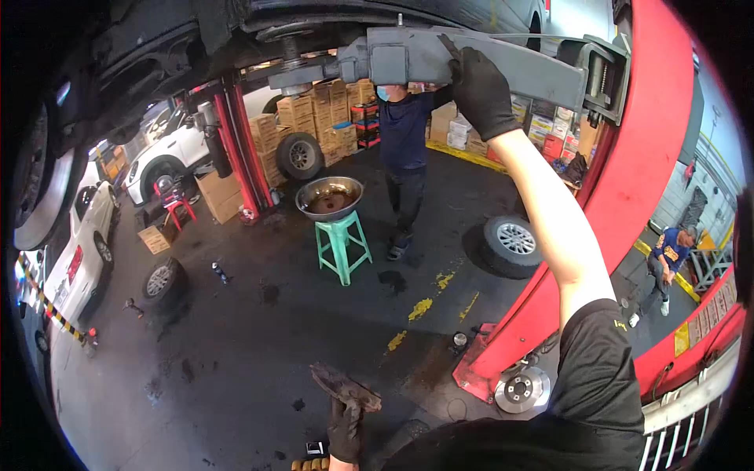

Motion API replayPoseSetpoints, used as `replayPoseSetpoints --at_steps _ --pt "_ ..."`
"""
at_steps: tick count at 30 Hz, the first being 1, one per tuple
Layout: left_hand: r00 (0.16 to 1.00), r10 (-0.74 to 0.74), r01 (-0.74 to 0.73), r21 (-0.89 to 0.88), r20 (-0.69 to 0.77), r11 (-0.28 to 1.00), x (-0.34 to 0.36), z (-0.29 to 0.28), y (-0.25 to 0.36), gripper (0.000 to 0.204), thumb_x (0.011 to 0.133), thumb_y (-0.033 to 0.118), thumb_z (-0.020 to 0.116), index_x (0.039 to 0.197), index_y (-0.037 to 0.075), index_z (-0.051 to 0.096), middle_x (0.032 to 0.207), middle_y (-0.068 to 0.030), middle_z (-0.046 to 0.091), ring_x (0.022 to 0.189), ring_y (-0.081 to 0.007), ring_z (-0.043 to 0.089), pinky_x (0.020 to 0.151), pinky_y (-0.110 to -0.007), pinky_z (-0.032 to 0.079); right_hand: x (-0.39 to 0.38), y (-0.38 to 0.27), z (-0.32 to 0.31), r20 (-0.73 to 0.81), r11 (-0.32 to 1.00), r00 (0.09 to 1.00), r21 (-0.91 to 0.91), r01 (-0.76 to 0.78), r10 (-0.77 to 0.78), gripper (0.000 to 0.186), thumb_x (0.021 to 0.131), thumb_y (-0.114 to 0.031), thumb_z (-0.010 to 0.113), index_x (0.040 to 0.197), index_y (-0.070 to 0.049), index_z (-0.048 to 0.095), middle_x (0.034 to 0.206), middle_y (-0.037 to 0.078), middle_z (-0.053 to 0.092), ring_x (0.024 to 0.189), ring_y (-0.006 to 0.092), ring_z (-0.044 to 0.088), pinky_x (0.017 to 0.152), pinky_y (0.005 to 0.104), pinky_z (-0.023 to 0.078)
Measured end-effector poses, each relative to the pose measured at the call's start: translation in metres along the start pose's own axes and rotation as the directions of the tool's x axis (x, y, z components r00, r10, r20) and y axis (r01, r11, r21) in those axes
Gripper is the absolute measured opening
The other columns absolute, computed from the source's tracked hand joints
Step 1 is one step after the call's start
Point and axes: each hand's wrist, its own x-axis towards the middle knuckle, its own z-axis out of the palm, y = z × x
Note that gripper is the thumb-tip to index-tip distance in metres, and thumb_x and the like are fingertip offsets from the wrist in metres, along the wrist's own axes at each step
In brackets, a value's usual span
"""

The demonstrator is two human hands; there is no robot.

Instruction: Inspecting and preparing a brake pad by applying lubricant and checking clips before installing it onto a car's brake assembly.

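Observation:
My gloved right hand point(481, 90) is raised at upper centre, fingers on the grey steel lift arm point(550, 72) beneath a raised car point(173, 35), gripping its near side. My gloved left hand point(345, 428), low at bottom centre, holds a crumpled dark brown cloth point(345, 386). The lift arm joins the red post point(644, 118) on the right and carries a round pad on a threaded screw at its left end.
A co-worker point(402, 133) stands ahead beside a green stool point(342, 243) bearing an oily metal basin point(330, 196). Wheels point(510, 239), a brake disc point(521, 388), boxes point(294, 114) and white cars point(75, 259) surround the area. A seated person point(671, 259) is far right.

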Motion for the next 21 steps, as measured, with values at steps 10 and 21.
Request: replayPoseSetpoints --at_steps 10,21 --pt "0.977 0.116 -0.130 0.069 0.177 0.989 0.062 0.016 0.017 0.061 0.105 0.037 0.063 0.149 -0.001 0.046 0.135 -0.0112 0.061 0.118 -0.0231 0.060 0.101 -0.038 0.048 -0.001 -0.002 0.005 0.012 0.998 0.999 -0.057 0.034 -0.033 0.037 0.101 -0.018 0.056 0.138 -0.019 0.059 0.103 0.017 0.064 0.091 0.0412 0.066 0.076 0.0500 0.055" --pt "0.951 0.154 -0.233 0.295 0.268 0.927 0.111 0.016 0.015 0.057 0.105 0.033 0.061 0.146 -0.004 0.046 0.132 -0.0148 0.062 0.119 -0.0265 0.061 0.102 -0.040 0.049 0.006 -0.015 -0.005 0.040 0.990 0.994 -0.104 -0.098 0.103 0.024 0.099 -0.026 0.060 0.116 -0.010 0.060 0.094 0.021 0.070 0.090 0.0466 0.068 0.075 0.0548 0.054"
